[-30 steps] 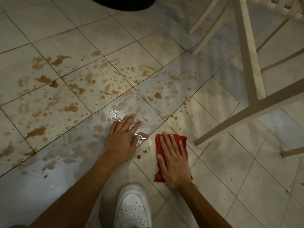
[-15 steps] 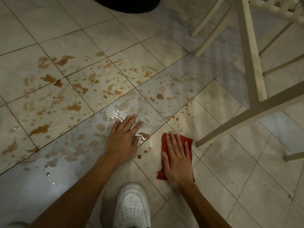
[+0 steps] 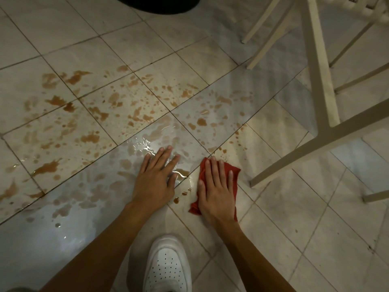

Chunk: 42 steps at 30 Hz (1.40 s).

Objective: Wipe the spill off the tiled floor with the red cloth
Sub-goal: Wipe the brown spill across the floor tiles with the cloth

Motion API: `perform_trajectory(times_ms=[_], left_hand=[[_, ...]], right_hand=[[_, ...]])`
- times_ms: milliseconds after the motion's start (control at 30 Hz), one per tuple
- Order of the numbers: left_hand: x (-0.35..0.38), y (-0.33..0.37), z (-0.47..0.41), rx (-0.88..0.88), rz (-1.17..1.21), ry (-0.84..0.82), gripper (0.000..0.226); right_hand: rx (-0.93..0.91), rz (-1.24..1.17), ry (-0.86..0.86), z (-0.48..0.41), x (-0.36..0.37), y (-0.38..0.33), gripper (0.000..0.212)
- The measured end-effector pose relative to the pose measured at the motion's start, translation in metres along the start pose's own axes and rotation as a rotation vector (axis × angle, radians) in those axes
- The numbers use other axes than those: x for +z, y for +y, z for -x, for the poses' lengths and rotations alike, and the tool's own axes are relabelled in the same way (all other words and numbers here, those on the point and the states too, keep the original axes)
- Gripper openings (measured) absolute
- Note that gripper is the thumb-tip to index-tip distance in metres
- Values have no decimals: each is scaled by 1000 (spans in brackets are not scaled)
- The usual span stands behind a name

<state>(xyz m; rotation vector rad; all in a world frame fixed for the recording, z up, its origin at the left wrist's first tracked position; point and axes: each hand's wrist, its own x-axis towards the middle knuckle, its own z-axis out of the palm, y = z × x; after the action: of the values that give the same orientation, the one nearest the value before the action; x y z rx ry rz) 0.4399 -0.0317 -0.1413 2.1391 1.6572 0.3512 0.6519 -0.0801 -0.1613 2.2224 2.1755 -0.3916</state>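
A brown liquid spill (image 3: 134,114) lies in splashes and puddles across several pale floor tiles (image 3: 315,218), from the left edge to the centre. My right hand (image 3: 216,186) presses flat, fingers straight, on the crumpled red cloth (image 3: 235,171) at the spill's right fringe. My left hand (image 3: 156,175) rests flat on the wet tile just left of it, fingers spread in a shiny puddle. A few small brown drops (image 3: 182,196) sit between the two hands.
A white chair frame (image 3: 315,81) stands at the right, one leg ending close to the cloth. My white shoe (image 3: 168,264) is at the bottom centre. A dark object (image 3: 157,3) lies at the top edge. Dry tiles extend to the lower right.
My right hand has slid the red cloth a little forward and to the right. My left hand has stayed planted on the wet tile.
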Motion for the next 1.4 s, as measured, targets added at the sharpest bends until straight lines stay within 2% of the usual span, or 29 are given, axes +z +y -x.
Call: perform_trajectory(times_ms=[100,233,300,433,533,633,733,833,933,1033,1233,1300,1400], left_hand=[[-1,1,1,-6,10,-1,57],[-5,-1,1,8,6,-4,58],[-6,-1,2,11,14,-2,57],[-4,3,1,-3,27,15,58],[-3,3,1,-8,0,5,58],[-3,0,-1,1,-4,15,58],[-2,3,-3,-26,-21,7,58],[-1,11,-8,-32,-20,10,61],[2,18,-15,-20,-3,-15,60],[4,19,-23,11,13,10,58],[8,15,-35,21,11,62,60],[10,16,-33,18,24,66,61],[10,14,-31,13,24,57,61]], right_hand=[[-123,-5,-12,0,1,-5,66],[-318,18,-51,30,-2,28,66],[-255,6,-37,23,-4,35,66],[-81,7,-8,-14,-6,3,67],[-182,2,0,-13,-4,-3,66],[-275,1,0,18,-2,24,66],[-96,23,17,16,-2,37,67],[45,19,-1,-9,-4,15,68],[-96,-5,0,-5,-4,6,67],[-268,23,-11,26,-2,28,66],[53,24,3,-4,-13,35,68],[43,11,-22,-20,-17,24,68],[-149,-9,-55,-9,-16,26,69]])
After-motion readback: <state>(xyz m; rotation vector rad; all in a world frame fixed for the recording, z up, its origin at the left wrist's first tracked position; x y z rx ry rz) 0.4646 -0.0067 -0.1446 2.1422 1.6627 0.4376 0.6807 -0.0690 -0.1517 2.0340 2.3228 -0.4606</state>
